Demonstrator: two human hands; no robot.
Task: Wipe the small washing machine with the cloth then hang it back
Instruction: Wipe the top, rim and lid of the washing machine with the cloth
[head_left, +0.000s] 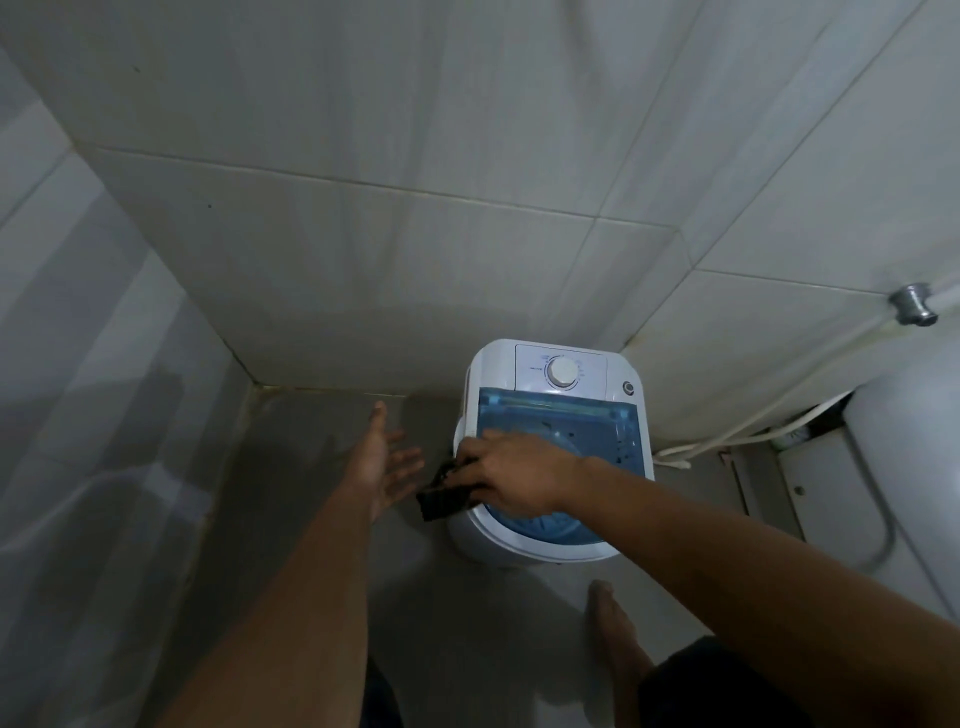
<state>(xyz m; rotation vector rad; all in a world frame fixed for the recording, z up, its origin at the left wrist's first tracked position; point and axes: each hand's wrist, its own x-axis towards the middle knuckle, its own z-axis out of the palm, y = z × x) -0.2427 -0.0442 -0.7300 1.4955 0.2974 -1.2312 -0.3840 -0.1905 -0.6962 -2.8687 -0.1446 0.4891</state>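
A small white washing machine (597, 364) with a blue see-through lid and a round white dial stands on the floor against the tiled wall. My right hand (511, 475) rests on the lid's left front part, shut on a dark cloth (441, 501) that hangs over the machine's left edge. My left hand (387, 457) hovers just left of the machine, fingers spread, palm turned toward the cloth, holding nothing.
Tiled walls close in at the back and left. A toilet (904, 467) stands to the right, with a white hose (727, 434) and a metal wall valve (914, 304) behind it. My bare foot (615, 634) is on the floor in front of the machine.
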